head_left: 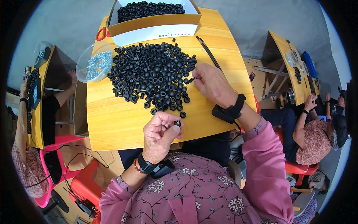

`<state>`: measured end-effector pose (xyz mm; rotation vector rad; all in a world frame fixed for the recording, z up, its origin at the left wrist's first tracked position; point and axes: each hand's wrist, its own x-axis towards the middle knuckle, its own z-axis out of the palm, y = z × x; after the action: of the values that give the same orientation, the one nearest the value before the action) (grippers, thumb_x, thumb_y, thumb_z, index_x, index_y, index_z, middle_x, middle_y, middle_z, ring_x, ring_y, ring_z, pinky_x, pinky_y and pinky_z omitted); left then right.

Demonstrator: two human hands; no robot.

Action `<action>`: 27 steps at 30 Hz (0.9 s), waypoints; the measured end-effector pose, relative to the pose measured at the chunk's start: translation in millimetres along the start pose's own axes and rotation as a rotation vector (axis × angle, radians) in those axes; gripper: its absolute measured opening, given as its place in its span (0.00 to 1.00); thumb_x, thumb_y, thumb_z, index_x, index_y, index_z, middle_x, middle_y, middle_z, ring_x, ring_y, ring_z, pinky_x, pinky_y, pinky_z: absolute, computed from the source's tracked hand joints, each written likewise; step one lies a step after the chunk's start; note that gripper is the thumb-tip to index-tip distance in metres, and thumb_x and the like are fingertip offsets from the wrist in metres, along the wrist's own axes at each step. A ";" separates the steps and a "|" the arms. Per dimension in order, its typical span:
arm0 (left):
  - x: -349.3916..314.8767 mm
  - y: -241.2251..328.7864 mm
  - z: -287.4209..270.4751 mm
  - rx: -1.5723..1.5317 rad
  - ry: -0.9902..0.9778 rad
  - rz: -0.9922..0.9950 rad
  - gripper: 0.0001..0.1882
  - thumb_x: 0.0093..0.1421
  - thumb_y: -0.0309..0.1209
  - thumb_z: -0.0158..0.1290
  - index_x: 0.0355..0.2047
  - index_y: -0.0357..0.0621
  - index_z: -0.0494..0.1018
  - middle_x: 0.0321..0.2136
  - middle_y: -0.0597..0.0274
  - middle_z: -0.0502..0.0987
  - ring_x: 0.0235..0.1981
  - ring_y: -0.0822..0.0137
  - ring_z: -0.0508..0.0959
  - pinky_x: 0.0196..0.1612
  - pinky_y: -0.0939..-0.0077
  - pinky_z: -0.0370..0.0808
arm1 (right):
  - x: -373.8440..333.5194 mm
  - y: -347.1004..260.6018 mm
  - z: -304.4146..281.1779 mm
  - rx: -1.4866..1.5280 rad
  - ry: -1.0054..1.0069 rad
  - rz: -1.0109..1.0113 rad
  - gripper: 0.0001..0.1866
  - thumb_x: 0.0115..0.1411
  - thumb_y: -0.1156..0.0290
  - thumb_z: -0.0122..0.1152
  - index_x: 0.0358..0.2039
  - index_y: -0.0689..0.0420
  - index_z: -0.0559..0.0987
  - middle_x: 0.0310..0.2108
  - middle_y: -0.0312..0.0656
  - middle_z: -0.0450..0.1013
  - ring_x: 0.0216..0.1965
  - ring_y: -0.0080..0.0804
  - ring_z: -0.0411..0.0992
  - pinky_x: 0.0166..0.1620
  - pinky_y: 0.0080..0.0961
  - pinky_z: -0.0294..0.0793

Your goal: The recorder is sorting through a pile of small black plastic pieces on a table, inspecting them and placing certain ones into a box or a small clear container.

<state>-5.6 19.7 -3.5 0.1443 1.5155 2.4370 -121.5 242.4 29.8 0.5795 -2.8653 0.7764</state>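
A smooth, satin-finished yellow wooden desk (112, 123) is seen. Matt black rubber-like rings (153, 72) are heaped on it. Small shiny metal parts (97, 64) are held in a clear glossy plastic bowl (82, 59). More rings are contained in a matt brown-and-white cardboard box (156, 23).

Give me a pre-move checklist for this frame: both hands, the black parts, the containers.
1. Left hand has a part: ok, one small black ring pinched between thumb and finger.
2. Right hand on stock: ok, fingertips at the right edge of the pile of black rings, on one small piece.
3. Pile stays on the table: ok, a few strays near the front, none at the edge.
4. Clear bowl of small metal parts upright: ok, but it overhangs the table's left edge.
5. Cardboard box of rings open: ok.
6. Whether the held ring is fitted with a metal part: cannot tell.
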 end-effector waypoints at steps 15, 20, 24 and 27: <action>1.8 -4.9 -1.8 -0.037 -0.011 0.081 0.11 0.64 0.24 0.55 0.45 0.36 0.70 0.36 0.58 0.78 0.31 0.74 0.78 0.36 0.80 0.78 | -73.4 -69.4 -14.0 1.145 -0.171 0.369 0.09 0.62 0.80 0.61 0.43 0.63 0.79 0.32 0.35 0.77 0.32 0.19 0.76 0.36 0.15 0.74; 1.7 -8.1 -2.3 -0.038 -0.001 0.101 0.12 0.62 0.21 0.56 0.45 0.36 0.70 0.34 0.60 0.78 0.31 0.76 0.78 0.36 0.82 0.78 | -75.7 -69.9 -2.2 1.185 -0.144 0.319 0.08 0.61 0.79 0.62 0.42 0.63 0.79 0.33 0.36 0.77 0.33 0.19 0.76 0.34 0.15 0.75; 2.3 -7.9 -2.1 -0.031 0.000 0.097 0.12 0.61 0.19 0.57 0.44 0.37 0.70 0.33 0.61 0.78 0.31 0.75 0.78 0.35 0.82 0.78 | -76.5 -64.9 8.9 1.215 -0.105 0.251 0.08 0.61 0.80 0.63 0.41 0.64 0.80 0.33 0.37 0.77 0.33 0.20 0.76 0.36 0.16 0.75; 2.3 -8.2 -3.2 -0.055 -0.015 0.087 0.12 0.61 0.17 0.56 0.44 0.36 0.70 0.35 0.62 0.78 0.32 0.77 0.78 0.36 0.81 0.79 | -76.0 -71.4 7.0 1.208 -0.088 0.268 0.08 0.60 0.81 0.63 0.40 0.65 0.80 0.32 0.36 0.77 0.33 0.18 0.75 0.38 0.16 0.75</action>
<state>-7.1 21.0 -12.4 0.2216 1.4639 2.5363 -23.7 207.2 40.9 0.2761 -2.2369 2.5532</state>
